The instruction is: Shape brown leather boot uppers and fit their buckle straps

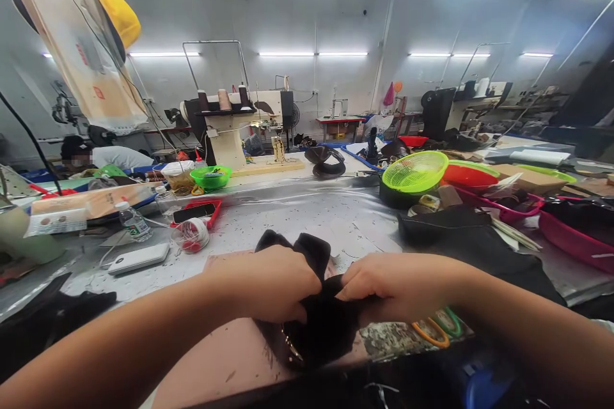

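Observation:
Near the table's front edge I hold a soft black piece point(330, 323), velvety or leathery, with a gold-coloured metal strip, perhaps a zip, along its lower left side. My left hand point(283, 281) grips its left part with bent fingers. From the other side my right hand point(378, 284) pinches it, thumb against the upper edge. Two black flaps of it stand up behind my left hand. Below lies a pink sheet point(206, 364). Orange scissor handles point(432, 334) and a green handle point(451, 321) show under my right forearm.
Left stand a water bottle point(134, 222), a white power bank point(139, 259) and a red tray point(218, 212) with a phone. Ahead is a sewing machine point(230, 134). Green baskets point(415, 172), black material point(460, 236) and a magenta basin point(575, 239) crowd the right. Another person bends down far left.

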`<state>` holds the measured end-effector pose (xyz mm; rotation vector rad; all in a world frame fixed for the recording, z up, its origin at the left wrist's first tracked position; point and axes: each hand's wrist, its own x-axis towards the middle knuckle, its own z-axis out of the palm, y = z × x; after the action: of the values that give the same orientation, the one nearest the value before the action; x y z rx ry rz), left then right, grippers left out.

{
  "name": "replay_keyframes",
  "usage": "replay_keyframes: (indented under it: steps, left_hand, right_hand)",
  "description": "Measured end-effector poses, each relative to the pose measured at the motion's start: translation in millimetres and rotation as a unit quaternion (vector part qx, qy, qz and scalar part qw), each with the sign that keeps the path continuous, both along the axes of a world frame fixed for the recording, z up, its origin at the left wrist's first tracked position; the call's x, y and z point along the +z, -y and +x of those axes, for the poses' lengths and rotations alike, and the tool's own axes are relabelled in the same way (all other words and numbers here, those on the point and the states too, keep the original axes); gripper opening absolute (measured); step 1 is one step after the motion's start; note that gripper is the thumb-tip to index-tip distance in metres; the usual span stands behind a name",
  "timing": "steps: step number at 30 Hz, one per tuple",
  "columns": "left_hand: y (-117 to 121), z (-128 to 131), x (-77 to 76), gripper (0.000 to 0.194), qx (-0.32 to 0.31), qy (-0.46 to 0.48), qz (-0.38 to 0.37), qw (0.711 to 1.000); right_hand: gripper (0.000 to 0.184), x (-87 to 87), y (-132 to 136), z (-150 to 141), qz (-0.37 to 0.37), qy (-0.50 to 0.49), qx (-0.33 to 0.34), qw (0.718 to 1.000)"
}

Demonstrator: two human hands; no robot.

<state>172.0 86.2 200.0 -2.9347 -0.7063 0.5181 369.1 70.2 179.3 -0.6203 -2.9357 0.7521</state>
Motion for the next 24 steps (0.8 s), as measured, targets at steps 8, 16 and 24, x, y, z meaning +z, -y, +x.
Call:
replay_keyframes:
  steps: [8,16,24]
  left_hand:
    - [-8.9,-11.5,12.4,0.010,0.057,0.069,-0.129,0.988]
    - [-11.9,-31.3,3.9,0.014,0.030,0.162,-0.212,0.963]
    - [-4.8,-36.5,-2.2,0.012,0.025,0.161,-0.197,0.967]
  right_hand:
    - [0.010,6.8,4.7,-4.1,0.015,0.024,-0.011,1.000]
    - [0.002,3.6,2.2,-12.9,0.026,0.032,-0.061,0.997]
    - [0.032,4.8,-3.1,-17.7,-0.036,0.055,-0.029,0.997]
